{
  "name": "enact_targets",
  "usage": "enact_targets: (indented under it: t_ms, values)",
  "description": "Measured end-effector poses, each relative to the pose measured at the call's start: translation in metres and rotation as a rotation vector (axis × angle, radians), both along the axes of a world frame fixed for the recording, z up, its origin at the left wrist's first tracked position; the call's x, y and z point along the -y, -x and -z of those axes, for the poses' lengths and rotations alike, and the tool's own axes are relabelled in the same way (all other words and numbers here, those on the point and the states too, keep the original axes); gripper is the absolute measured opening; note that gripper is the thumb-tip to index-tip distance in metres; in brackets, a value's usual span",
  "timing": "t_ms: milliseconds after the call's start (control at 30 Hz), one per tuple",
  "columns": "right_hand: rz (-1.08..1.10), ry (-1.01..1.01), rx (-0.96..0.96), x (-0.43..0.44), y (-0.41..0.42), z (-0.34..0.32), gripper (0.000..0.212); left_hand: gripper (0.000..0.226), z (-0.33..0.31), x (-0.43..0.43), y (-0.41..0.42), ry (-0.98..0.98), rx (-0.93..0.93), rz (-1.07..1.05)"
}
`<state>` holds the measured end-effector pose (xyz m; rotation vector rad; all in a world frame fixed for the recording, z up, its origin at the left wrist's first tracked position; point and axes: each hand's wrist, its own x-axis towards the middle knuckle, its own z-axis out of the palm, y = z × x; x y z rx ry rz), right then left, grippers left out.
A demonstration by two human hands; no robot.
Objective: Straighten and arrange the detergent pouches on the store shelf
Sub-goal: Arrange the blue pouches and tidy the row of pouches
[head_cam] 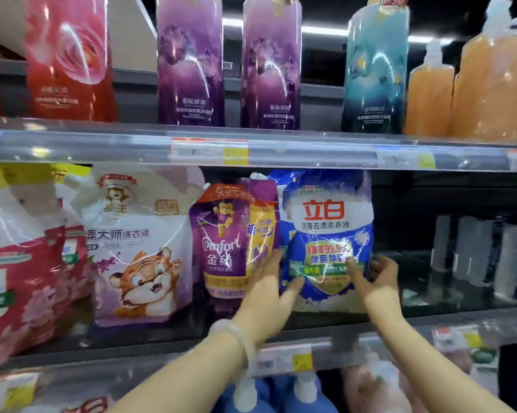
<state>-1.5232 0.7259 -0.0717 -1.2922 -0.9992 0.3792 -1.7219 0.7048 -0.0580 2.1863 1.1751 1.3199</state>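
Just right of the frame's centre, the blue pouch [328, 228] is standing upright on the middle shelf [424, 311], sitting between the two hands. The left hand [266, 290] is gripping its lower left edge, with the fingers reaching into the gap beside the purple pouch [221, 242] and the thumb lying on the front. The right hand [376, 275] is clasping the lower right edge, thumb on the front and fingers curling round the side. The hands are staying apart, with the pouch's width between them. A white bracelet [236, 332] is circling the left wrist.

The pouch is showing a pale upper panel with large red characters, a deep blue body and a green band low down. Its glossy film is wrinkling and catching the light.

Left of it along this shelf, one purple pouch, one tiger pouch [138, 248] and one red-and-white pouch [18, 263] are standing. Along the top of the frame, the upper shelf [102, 144] is carrying one red pouch [69, 58], two violet pouches [190, 61], one teal pouch [373, 70] and two orange pouches [430, 96].
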Motion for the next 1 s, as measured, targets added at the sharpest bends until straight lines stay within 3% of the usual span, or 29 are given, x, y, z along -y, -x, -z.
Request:
enact_targets:
  t_ms: [133,267,333,400,500,633,867,1000]
  values:
    - [-0.247,0.082,-0.038,-0.014,-0.025,-0.001,0.064,0.058,-0.044,-0.039,-0.051,0.267,0.182,-0.113]
    - [-0.393,0.197,0.009,-0.021,-0.049,0.01,0.057,0.043,-0.075,-0.063,-0.067,0.44,0.592,-0.21]
    - [-0.446,0.246,0.019,-0.024,-0.056,0.015,0.058,0.039,-0.072,-0.072,-0.066,0.413,0.541,-0.242]
    - [-0.489,0.266,0.057,-0.025,-0.06,0.014,0.053,0.018,-0.065,-0.074,-0.067,0.463,0.64,-0.111]
    - [-0.528,0.278,0.119,-0.027,-0.062,0.009,0.046,0.025,-0.061,-0.078,-0.064,0.45,0.757,-0.003]
    - [-0.549,0.297,0.13,-0.032,-0.071,0.01,0.041,0.014,-0.065,-0.069,-0.063,0.271,0.762,-0.093]
    - [-0.543,0.261,0.197,-0.037,-0.076,0.01,0.038,0.018,-0.064,-0.062,-0.065,0.013,0.701,-0.264]
    - [-0.542,0.292,0.221,-0.032,-0.081,0.007,0.038,0.054,-0.051,-0.069,-0.062,0.07,0.54,-0.193]
